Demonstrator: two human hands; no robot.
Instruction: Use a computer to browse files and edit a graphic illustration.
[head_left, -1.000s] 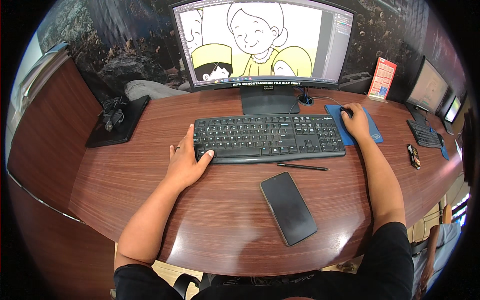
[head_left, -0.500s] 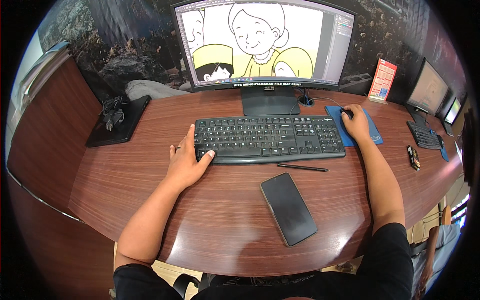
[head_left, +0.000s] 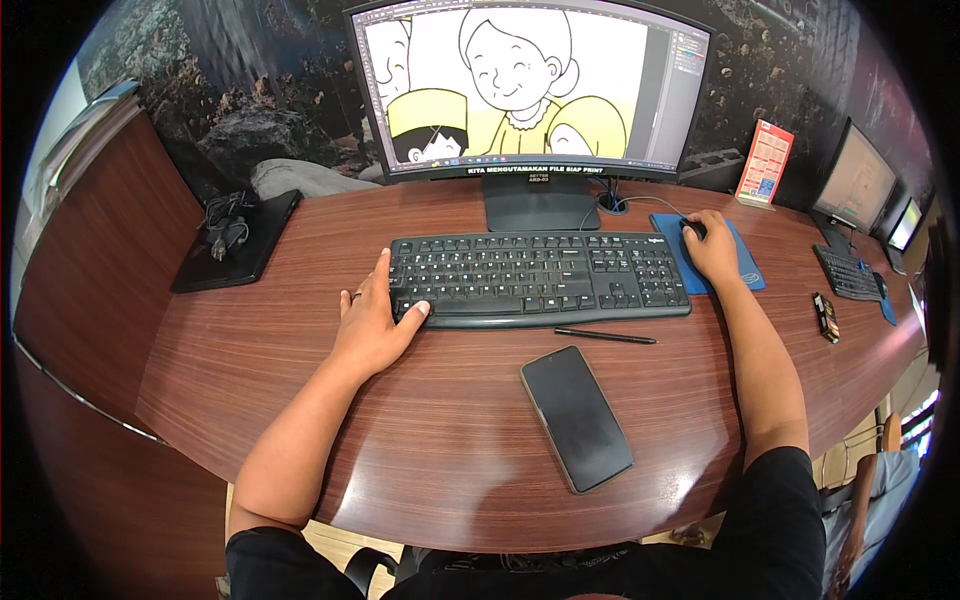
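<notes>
My left hand [head_left: 377,318] rests at the left end of a black keyboard [head_left: 530,275]. Its fingers are spread, with the thumb on the lower left keys and a ring on one finger. At the keyboard's other side, my right hand [head_left: 715,248] curves over a dark mouse [head_left: 693,229], mostly covered by the fingers. The mouse is on a blue mouse pad [head_left: 745,262]. Just in front of the keyboard lies a thin black stylus pen [head_left: 605,336]. Nearer to me is a phone [head_left: 578,418] with a dark screen, lying face up.
Behind the keyboard, a monitor [head_left: 655,100] shows a cartoon drawing. A black flat device [head_left: 262,255] with coiled cable lies left. On the right are a red-and-white card stand [head_left: 766,162], a small dark box [head_left: 826,317], another keyboard [head_left: 848,272] and a person's arm [head_left: 857,515].
</notes>
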